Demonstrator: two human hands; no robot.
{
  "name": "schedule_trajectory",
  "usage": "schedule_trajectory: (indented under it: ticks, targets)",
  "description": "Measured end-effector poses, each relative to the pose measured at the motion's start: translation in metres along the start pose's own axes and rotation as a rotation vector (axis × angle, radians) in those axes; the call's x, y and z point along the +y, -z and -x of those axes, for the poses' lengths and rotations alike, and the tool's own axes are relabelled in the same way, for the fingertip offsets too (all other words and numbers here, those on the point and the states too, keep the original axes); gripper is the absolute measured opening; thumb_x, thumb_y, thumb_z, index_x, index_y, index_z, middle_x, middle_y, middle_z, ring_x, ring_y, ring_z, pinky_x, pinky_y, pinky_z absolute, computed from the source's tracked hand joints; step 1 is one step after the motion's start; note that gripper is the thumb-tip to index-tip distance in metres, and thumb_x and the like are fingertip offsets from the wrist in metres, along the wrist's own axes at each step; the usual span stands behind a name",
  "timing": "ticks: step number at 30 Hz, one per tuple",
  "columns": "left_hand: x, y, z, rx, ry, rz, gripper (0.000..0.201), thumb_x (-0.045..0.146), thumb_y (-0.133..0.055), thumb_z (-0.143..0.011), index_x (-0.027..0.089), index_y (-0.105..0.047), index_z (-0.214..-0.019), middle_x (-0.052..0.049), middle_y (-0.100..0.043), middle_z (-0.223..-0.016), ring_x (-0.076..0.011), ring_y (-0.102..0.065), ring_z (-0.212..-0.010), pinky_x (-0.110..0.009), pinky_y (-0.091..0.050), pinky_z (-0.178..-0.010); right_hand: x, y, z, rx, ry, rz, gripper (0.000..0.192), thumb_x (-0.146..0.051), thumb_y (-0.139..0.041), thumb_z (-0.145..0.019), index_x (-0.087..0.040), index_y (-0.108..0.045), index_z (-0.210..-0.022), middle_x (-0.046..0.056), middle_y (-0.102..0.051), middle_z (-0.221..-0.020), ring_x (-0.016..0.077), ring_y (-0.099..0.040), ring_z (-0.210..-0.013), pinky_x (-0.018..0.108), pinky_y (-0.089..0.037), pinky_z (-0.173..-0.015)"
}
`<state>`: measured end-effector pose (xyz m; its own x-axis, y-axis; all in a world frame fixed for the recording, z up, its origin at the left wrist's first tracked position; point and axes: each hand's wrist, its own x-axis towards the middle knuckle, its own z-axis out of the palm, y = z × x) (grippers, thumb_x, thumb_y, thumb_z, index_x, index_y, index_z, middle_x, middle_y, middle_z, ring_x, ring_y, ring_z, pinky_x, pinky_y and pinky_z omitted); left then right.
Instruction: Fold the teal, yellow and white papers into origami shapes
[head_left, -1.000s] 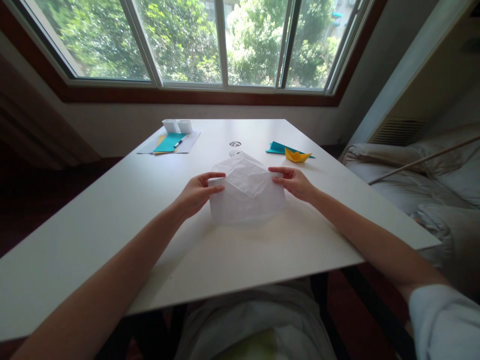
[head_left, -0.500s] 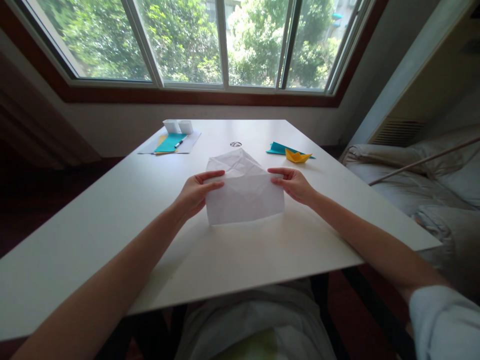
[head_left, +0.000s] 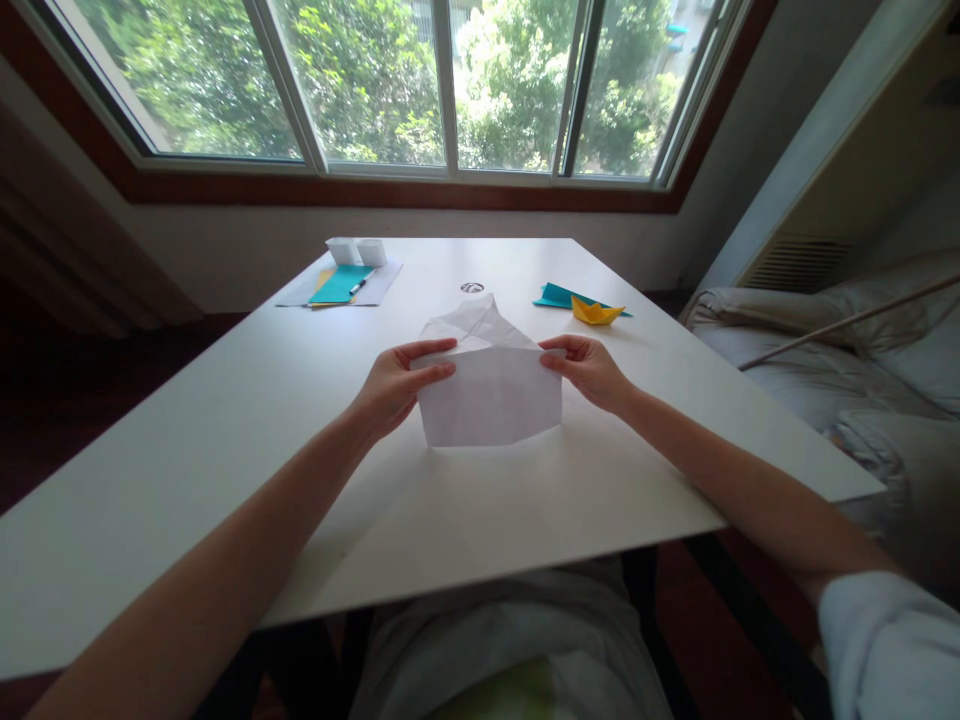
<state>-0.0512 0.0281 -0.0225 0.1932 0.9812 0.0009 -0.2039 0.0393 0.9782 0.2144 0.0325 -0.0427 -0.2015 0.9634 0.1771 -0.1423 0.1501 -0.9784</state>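
A folded sheet of white paper (head_left: 491, 400) is held up over the middle of the white table (head_left: 225, 440). Its front is a flat panel, and behind that rises a creased peak. My left hand (head_left: 397, 385) pinches the left side near the upper edge of the panel, thumb in front. On the opposite side, my right hand (head_left: 589, 370) pinches the right upper corner the same way. The fingers behind the paper are partly hidden.
Behind my right hand lie a yellow paper boat (head_left: 596, 312) and a folded teal paper (head_left: 559, 296). At the back left, teal sheets (head_left: 339, 285), a pen (head_left: 358, 287) and two small white containers (head_left: 356, 252) sit together. A dark round mark (head_left: 472, 287) is on the tabletop.
My left hand has come slightly inward to the right. The paper's panel looks narrower and more bowed, and its peak has shifted a little right. Both hands keep their pinch.
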Motion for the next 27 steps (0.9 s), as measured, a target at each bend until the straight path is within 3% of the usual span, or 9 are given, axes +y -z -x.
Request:
schedule_trajectory:
  ticks: [6,12,15,20,23,27]
  targets:
    - [-0.004,-0.003,0.0,0.044,-0.08,-0.027,0.04,0.027,-0.083,-0.051,0.015,-0.072,-0.087,-0.005,-0.07,-0.077,-0.0152,-0.062,-0.066,-0.027,-0.049,-0.065,-0.002,-0.005,0.001,0.04,0.107,0.162,0.028,-0.04,-0.075,-0.062,-0.023,-0.069,-0.083,0.0,-0.064,-0.08,0.0151,-0.059,-0.077,0.031,-0.049,-0.073]
    - [-0.006,-0.005,-0.001,0.075,-0.162,-0.007,0.032,0.028,-0.082,-0.053,0.016,-0.072,-0.081,-0.003,-0.069,-0.075,-0.014,-0.06,-0.066,-0.025,-0.047,-0.061,-0.006,-0.007,0.005,0.18,0.417,0.538,0.021,-0.043,-0.073,-0.064,-0.026,-0.069,-0.076,0.004,-0.051,-0.11,0.021,-0.05,-0.105,0.035,-0.048,-0.082]
    - [-0.006,-0.008,0.0,0.058,-0.173,0.01,0.03,0.027,-0.081,-0.055,0.017,-0.072,-0.081,-0.003,-0.069,-0.075,-0.0139,-0.059,-0.066,-0.025,-0.046,-0.06,-0.012,-0.012,0.012,0.169,0.526,0.674,0.018,-0.041,-0.07,-0.069,-0.025,-0.066,-0.076,0.004,-0.055,-0.112,0.0225,-0.051,-0.107,0.039,-0.043,-0.091]
    - [-0.007,-0.013,0.003,0.037,-0.157,0.001,0.029,0.027,-0.081,-0.055,0.017,-0.073,-0.081,-0.003,-0.069,-0.075,-0.0145,-0.059,-0.066,-0.026,-0.045,-0.061,-0.02,-0.026,0.022,0.127,0.517,0.805,0.023,-0.037,-0.059,-0.08,-0.027,-0.063,-0.1,0.003,-0.067,-0.096,0.0193,-0.063,-0.083,0.039,-0.045,-0.087]
    - [-0.007,-0.016,0.005,0.04,-0.162,0.006,0.029,0.028,-0.081,-0.055,0.017,-0.073,-0.08,-0.003,-0.069,-0.075,-0.0146,-0.058,-0.067,-0.027,-0.045,-0.063,-0.019,-0.03,0.024,0.112,0.543,0.851,0.02,-0.035,-0.057,-0.081,-0.029,-0.065,-0.099,0.002,-0.068,-0.094,0.0191,-0.063,-0.081,0.038,-0.045,-0.087]
    - [-0.008,-0.018,0.004,0.043,-0.205,-0.008,0.027,0.03,-0.079,-0.057,0.019,-0.073,-0.081,-0.002,-0.067,-0.076,-0.0151,-0.057,-0.069,-0.027,-0.044,-0.064,-0.019,-0.031,0.025,0.101,0.509,0.798,0.019,-0.035,-0.055,-0.082,-0.028,-0.066,-0.095,0.002,-0.068,-0.093,0.0196,-0.062,-0.082,0.034,-0.05,-0.075]
